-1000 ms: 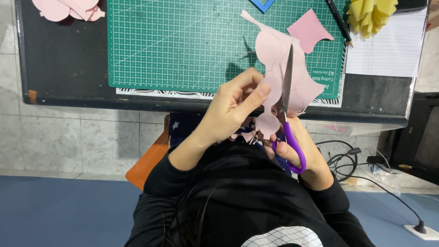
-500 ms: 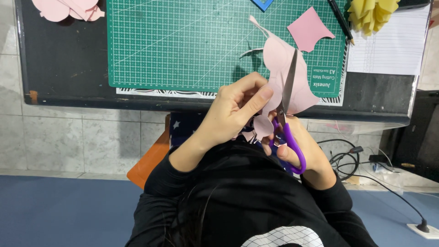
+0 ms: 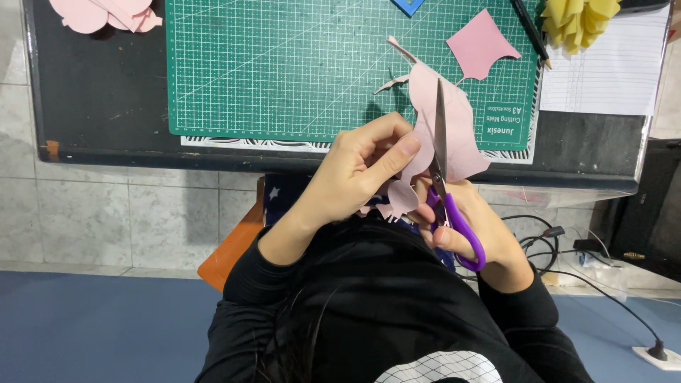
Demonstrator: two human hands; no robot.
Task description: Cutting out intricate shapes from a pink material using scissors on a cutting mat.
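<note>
My left hand pinches a piece of pink paper, thumb and fingers pressed together on its lower edge, just in front of the near edge of the green cutting mat. My right hand is closed through the purple handles of a pair of scissors, fingers curled tight around the loops; the blades point away from me and lie nearly together along the paper, their tip reaching over the mat's near right part. The paper stands up from my hands and leans over the mat. A small scalloped pink offcut hangs below my left thumb. On the mat, beyond the scissor tip, lies a separate pink scrap. Right of the mat sits a lined white sheet, with a yellow paper flower at its far corner and a dark pencil on the mat's right edge. Left of the mat, at the far corner of the black tabletop, lie more pink paper shapes.
</note>
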